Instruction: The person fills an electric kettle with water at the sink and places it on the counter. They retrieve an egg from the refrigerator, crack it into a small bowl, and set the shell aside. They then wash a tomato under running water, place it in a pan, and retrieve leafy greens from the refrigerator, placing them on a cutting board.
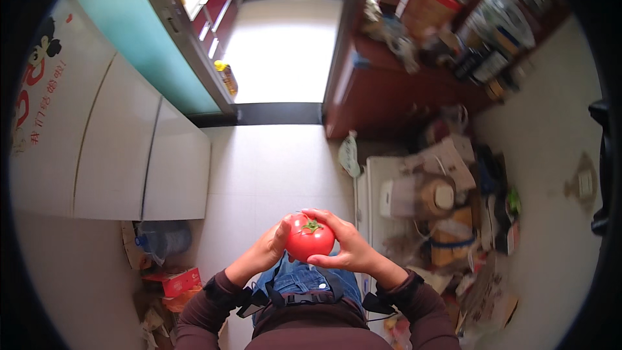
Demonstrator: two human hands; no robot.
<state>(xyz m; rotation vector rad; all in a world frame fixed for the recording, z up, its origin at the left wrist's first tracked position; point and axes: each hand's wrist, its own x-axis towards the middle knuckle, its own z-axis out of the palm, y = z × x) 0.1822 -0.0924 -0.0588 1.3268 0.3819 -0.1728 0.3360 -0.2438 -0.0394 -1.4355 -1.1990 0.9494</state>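
Note:
A large ripe tomato (311,243) with a green calyx facing up is held between both hands in front of my waist. My left hand (269,245) cups its left side, the thumb lying along the upper edge and the other fingers mostly hidden beneath. From the right, my right hand (347,243) grips it, with fingers over the far side and the thumb at the near side. Below the tomato are blue jeans and a black buckled strap (306,298).
A white refrigerator (177,170) stands left, with a blue water jug (167,240) and a red box (177,282) near it. Ahead, a doorway sill (279,113) leads to a kitchen with a yellow-capped bottle (226,78). Right are a cluttered dark-red cabinet (384,92) and piled cardboard (452,233).

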